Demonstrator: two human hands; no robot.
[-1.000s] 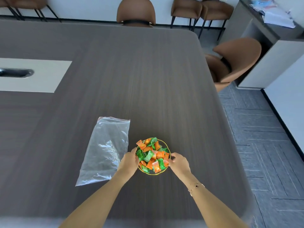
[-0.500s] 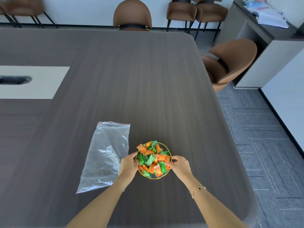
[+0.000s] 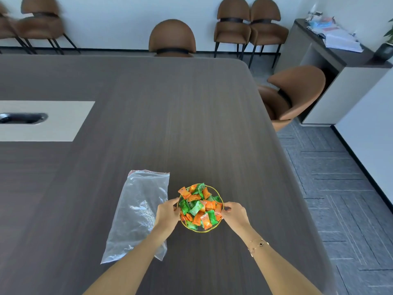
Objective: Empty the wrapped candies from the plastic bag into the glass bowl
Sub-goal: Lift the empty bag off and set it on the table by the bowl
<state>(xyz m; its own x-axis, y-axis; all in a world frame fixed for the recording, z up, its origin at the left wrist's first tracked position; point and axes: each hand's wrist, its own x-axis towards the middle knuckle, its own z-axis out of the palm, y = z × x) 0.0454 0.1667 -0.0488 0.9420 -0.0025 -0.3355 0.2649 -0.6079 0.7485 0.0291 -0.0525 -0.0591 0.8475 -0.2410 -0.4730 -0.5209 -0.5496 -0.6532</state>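
Dark wood-grain tabletop (image 3: pixel 148 99) fills most of the view, with grey patterned flooring off its right edge. Near the tabletop's near edge, toward the right side, sits the glass bowl (image 3: pixel 201 230), its thin rim tinted gold. Wrapped candies (image 3: pixel 199 206) in orange and green heap it to the brim. The left hand (image 3: pixel 167 213) cups the bowl's left side, fingers curled against the rim; the right hand (image 3: pixel 234 213) does the same on the right side, thumb and fingertips closed on the rim. A fine chain bracelet (image 3: pixel 258 245) circles the right wrist. Just left of the bowl, the clear plastic bag (image 3: pixel 138 209) lies flat and slack on the tabletop, its mouth pointing toward the far edge, its lower corner partly under the left forearm; no candies show inside it. Farther left, a pale inset panel (image 3: pixel 59 122) with a dark slot is set into the tabletop. Brown chairs (image 3: pixel 172 37) stand beyond the far edge against a white wall, and another chair (image 3: pixel 297 92) sits off the far-right corner beside a cabinet (image 3: pixel 340 81) holding papers.
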